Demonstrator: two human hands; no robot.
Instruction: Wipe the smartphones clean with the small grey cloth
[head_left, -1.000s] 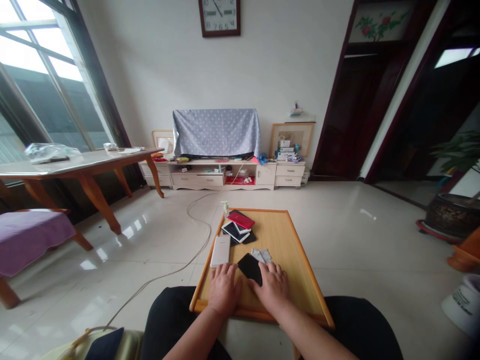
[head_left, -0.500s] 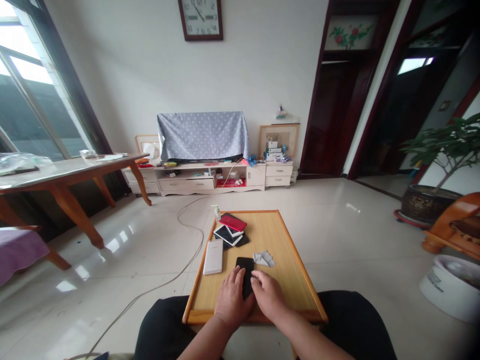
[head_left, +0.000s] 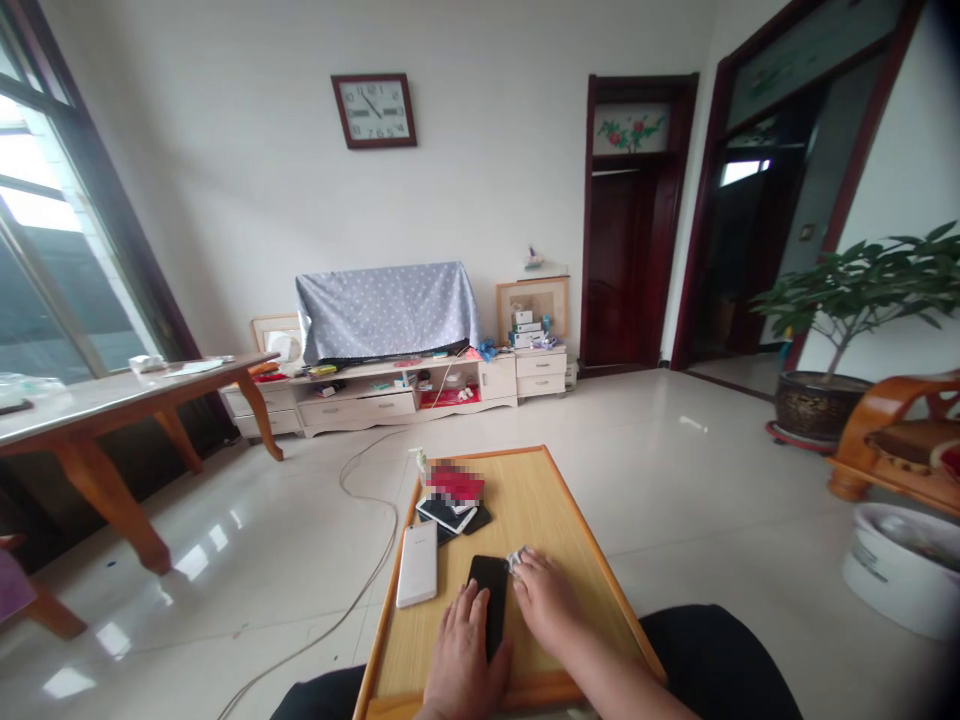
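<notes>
A black smartphone (head_left: 487, 585) lies on the small wooden table. My left hand (head_left: 466, 645) rests over its lower part, fingers along the left and thumb on the right, gripping it. Just right of the phone, my right hand (head_left: 544, 592) has its fingertips closed on a crumpled grey cloth (head_left: 516, 562), which is mostly covered by the fingers. A white smartphone (head_left: 417, 567) lies face down to the left. Behind it is a pile of phones: a white-framed one (head_left: 448, 514) near the front and a red one (head_left: 457, 485), blurred by pixelation, on top.
A small pump bottle (head_left: 421, 465) stands at the far left corner of the wooden table (head_left: 525, 480), which has a raised orange rim. A cable (head_left: 394, 520) runs over the floor on the left. To the right is a white bucket (head_left: 900, 570).
My right hand has moved from the phone's right edge to the grey cloth and taken hold of it. My left hand stays on the phone. The view has tilted up and turned right.
</notes>
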